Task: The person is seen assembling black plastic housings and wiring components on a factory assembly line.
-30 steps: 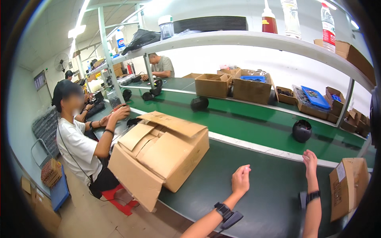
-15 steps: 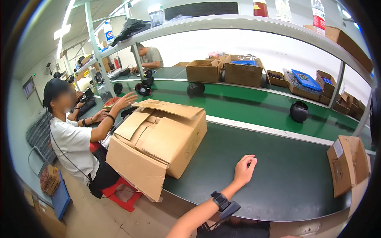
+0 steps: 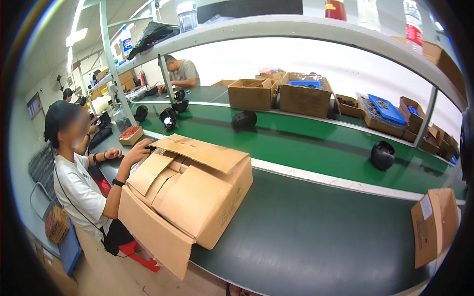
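Neither of my hands shows in the head view now. A large open cardboard box with loose flaps lies tilted on the dark worktable in front of me, overhanging its near edge. A seated co-worker in a white shirt at the left rests a hand on the box's far flap. A small cardboard box stands at the table's right end.
Behind the table runs a green conveyor belt carrying black helmets. Open cartons and parts trays line the far side. An overhead shelf holds bottles. Other workers sit further back left.
My right hand left the view first, then my left hand and wrist with the watch dropped out at the bottom. The view has moved closer to the large box.
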Available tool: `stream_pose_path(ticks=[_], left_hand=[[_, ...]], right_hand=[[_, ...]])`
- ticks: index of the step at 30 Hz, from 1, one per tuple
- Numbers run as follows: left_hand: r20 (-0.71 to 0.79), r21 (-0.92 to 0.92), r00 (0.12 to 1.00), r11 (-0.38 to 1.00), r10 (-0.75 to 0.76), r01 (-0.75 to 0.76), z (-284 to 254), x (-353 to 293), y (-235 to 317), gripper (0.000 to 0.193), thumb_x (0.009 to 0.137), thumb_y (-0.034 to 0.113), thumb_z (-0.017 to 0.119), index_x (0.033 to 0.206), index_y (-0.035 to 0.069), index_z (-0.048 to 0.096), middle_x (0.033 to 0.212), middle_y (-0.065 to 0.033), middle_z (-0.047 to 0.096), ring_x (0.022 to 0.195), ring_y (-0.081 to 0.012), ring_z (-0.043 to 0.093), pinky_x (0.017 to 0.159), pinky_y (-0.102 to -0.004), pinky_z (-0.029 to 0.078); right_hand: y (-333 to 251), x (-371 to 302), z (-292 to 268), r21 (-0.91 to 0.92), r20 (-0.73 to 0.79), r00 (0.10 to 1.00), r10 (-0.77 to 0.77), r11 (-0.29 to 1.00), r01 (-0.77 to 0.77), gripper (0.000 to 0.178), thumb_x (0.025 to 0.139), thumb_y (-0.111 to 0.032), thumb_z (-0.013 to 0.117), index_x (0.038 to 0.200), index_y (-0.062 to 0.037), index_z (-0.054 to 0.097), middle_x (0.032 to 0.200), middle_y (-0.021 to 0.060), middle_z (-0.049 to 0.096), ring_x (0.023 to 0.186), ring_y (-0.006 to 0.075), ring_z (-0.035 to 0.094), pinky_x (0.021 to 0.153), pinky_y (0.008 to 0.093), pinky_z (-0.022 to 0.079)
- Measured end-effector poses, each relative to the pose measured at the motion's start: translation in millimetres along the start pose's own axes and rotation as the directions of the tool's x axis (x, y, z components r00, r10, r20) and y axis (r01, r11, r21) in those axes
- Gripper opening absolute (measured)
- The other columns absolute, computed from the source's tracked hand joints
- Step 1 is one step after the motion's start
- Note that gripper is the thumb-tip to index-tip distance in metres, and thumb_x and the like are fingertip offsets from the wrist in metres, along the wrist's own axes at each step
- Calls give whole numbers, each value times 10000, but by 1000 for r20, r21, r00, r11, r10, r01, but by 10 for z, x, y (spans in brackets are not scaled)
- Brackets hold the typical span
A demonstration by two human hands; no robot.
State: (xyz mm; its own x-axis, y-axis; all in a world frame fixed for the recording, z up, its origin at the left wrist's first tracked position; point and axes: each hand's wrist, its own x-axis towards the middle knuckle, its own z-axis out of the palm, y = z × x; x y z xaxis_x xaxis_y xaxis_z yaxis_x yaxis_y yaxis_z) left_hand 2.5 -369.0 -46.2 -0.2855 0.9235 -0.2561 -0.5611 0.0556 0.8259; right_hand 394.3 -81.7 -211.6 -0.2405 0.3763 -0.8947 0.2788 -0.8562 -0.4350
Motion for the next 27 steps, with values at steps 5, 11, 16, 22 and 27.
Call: stream_pose_path(ticks=[5, 11, 16, 22, 27], left_hand=[[-613, -23, 750, 954, -249, 298, -818, -381, -1210, 169, 948, 192, 481, 902, 77, 595, 714, 7, 548, 660, -96, 528, 590, -228, 436], [-555, -331, 506, 734, -660, 593, -698, 326, -844, 191, 932, 210, 506, 997, 75, 624, 647, -4, 544, 552, -112, 496, 511, -224, 398], [-279, -81, 671, 713, -687, 696, -2501, -319, -2767, 167, 904, 183, 487, 957, 101, 623, 586, 10, 515, 465, -137, 452, 461, -240, 377], [-193, 189, 722, 698, -664, 691, -2489, -618, -2725, 177, 889, 184, 491, 972, 105, 626, 590, -6, 532, 480, -152, 473, 478, -254, 394], [-248, 180, 738, 719, -628, 672, -2395, -648, -2445, 179, 883, 188, 503, 983, 103, 625, 609, -8, 539, 503, -152, 480, 496, -258, 398]], right_hand=[[-541, 5, -48, -131, 37, 998, 56, 990, -50, 266, 916, -205, 595, 1101, -16, 617, 1015, 68, 663, 947, 188, 639, 811, 343, 512], [-1032, 30, -187, -208, 2, 998, 66, 976, -64, 270, 914, -204, 598, 1105, -14, 616, 1018, 69, 663, 951, 190, 638, 814, 343, 511], [-1399, 301, 85, -370, 126, 984, 123, 927, -68, 273, 912, -203, 601, 1108, -12, 615, 1020, 70, 663, 955, 191, 638, 817, 343, 511], [-1745, 272, 420, -482, 192, 976, 106, 876, -1, 278, 911, -202, 603, 1111, -10, 613, 1023, 72, 664, 959, 193, 637, 820, 343, 510], [-1979, 284, 716, -526, 263, 963, 65, 846, 87, 281, 909, -201, 606, 1114, -9, 612, 1026, 73, 664, 963, 195, 636, 823, 343, 509]])
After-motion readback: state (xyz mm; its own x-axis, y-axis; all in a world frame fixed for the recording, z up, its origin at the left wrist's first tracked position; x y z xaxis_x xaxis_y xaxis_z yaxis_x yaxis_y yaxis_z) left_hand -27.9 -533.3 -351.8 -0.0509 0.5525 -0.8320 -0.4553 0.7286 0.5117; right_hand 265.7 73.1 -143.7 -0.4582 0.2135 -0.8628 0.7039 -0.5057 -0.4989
